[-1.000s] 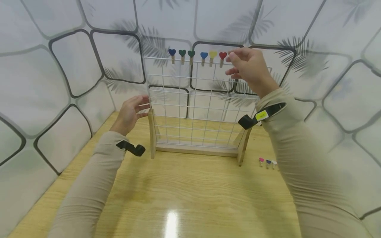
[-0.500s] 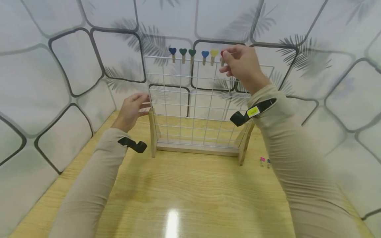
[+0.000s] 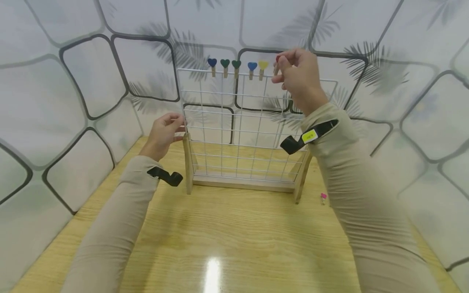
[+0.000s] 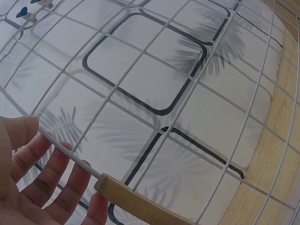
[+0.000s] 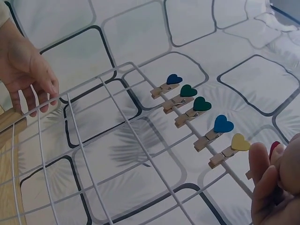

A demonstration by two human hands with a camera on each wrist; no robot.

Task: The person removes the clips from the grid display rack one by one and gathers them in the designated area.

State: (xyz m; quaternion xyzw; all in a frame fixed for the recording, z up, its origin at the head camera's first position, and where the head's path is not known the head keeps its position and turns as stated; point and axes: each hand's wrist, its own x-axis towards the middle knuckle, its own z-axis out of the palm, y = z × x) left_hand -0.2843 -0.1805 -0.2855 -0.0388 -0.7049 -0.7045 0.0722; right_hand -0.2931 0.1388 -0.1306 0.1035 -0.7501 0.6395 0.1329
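Observation:
A white wire grid rack stands upright in a wooden base. Along its top wire sit heart clothespins: dark blue, two green, light blue and yellow. At the right end of that row, my right hand pinches a red heart clothespin, tilted and partly hidden by fingers. Whether it still touches the wire, I cannot tell. My left hand holds the rack's left side wire between thumb and fingertips, just above the wooden upright.
A pink heart clothespin lies on the wooden table, right of the rack, close to my right forearm. A patterned curtain surrounds the table behind and at the sides.
My right hand has moved left onto the red clothespin, pinched it and raised it slightly. My left thumb has come in to the side wire. My right forearm now covers two clothespins on the table.

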